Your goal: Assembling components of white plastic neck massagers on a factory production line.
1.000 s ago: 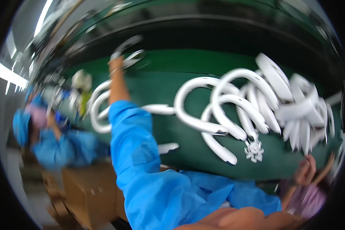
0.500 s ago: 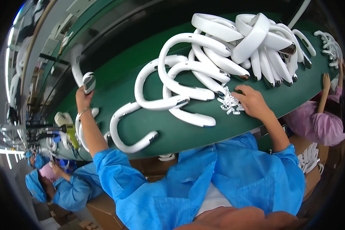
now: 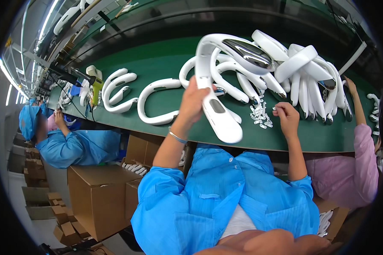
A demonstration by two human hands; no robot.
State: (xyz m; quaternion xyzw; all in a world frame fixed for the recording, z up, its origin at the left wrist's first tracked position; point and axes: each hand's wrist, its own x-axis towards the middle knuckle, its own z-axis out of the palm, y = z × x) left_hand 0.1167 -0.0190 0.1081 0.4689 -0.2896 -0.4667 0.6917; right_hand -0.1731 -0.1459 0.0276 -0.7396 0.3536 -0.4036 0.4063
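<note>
My left hand (image 3: 192, 102) is closed round one arm of a white U-shaped neck fan (image 3: 224, 121), raised above the green bench. Its other arm, with a shiny silver end panel, points to the right. My right hand (image 3: 288, 119) pinches a small white plastic piece (image 3: 274, 109) between thumb and fingertips. Just left of those fingers lies a loose heap of similar small white pieces (image 3: 260, 115). Behind the held fan, more white neck fans are partly hidden. One C-shaped neck fan (image 3: 145, 104) rests on the bench left of my left hand.
A tall pile of neck fans (image 3: 301, 61) stands at the right; a pink-sleeved co-worker (image 3: 332, 178) reaches beside it. Further left on the green bench (image 3: 157, 55) are nested neck fans (image 3: 108, 91) and a yellow-green tool (image 3: 96, 90). A blue-clad co-worker (image 3: 81, 146) sits beyond a cardboard box (image 3: 93, 204).
My left hand has brought the neck fan from the far left to the middle, in front of me. My right hand has lifted off the heap with a small white piece pinched.
</note>
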